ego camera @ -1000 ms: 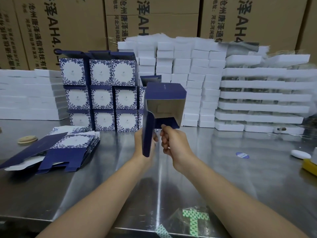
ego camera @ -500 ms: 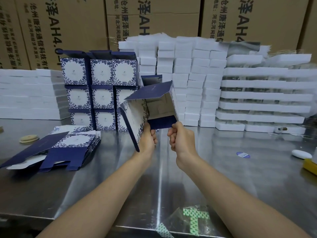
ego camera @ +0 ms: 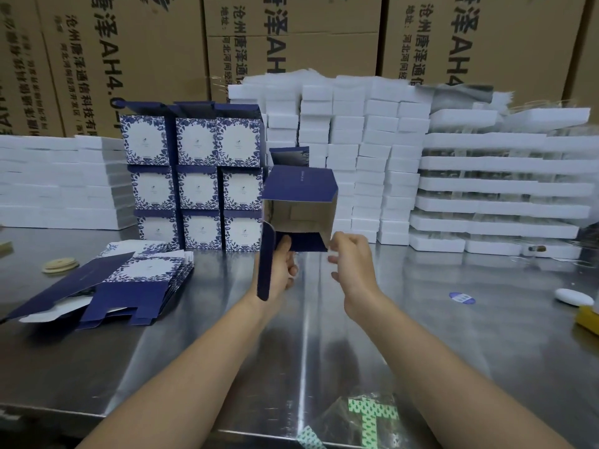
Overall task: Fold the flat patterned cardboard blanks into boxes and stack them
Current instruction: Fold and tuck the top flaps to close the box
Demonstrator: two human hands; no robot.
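I hold a half-folded navy box (ego camera: 301,189) in the air above the steel table (ego camera: 421,351), its open brown inside facing me. My left hand (ego camera: 281,268) grips its lower left part, where a long navy flap (ego camera: 266,264) hangs down. My right hand (ego camera: 351,267), fingers curled, pinches the box's lower right corner. A pile of flat patterned blanks (ego camera: 129,280) lies on the table to the left. Finished blue-and-white boxes (ego camera: 194,176) stand stacked three high behind the pile.
Stacks of white foam blocks (ego camera: 356,150) and foam trays (ego camera: 502,189) line the back, with brown cartons (ego camera: 291,37) behind them. A tape roll (ego camera: 60,265) lies far left. A white object (ego camera: 573,296) and a yellow one (ego camera: 588,319) sit at the right edge.
The box, tilted to the left half a second ago, is squared up again with its opening toward me. Both hands have stayed on its lower edge.
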